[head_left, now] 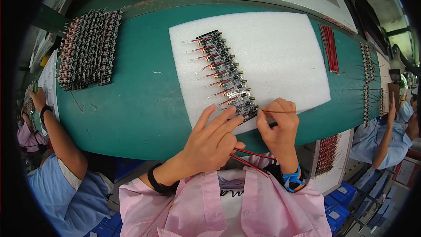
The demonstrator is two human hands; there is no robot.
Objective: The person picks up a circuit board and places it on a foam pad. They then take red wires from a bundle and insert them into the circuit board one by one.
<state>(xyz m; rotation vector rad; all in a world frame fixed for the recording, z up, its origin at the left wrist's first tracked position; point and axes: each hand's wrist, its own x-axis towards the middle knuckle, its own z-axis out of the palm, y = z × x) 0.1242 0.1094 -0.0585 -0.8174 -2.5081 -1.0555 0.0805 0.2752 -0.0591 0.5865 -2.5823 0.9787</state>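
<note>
A strip of black circuit boards lies slantwise on a white foam sheet, with short red leads on its left side and brass-coloured parts along its right. My left hand rests its outstretched fingertips on the strip's near end. Its curled lower fingers hold a few red wires, which stick out to the right below the palm. At the near right corner of the strip, my right hand pinches a thin dark red wire. The wire's tip is close to the last board; whether it touches is too small to tell.
Stacked circuit boards stand at the far left of the green mat. Right of the foam lie a bundle of red wires and a row of small wired parts. Co-workers' arms show at both sides.
</note>
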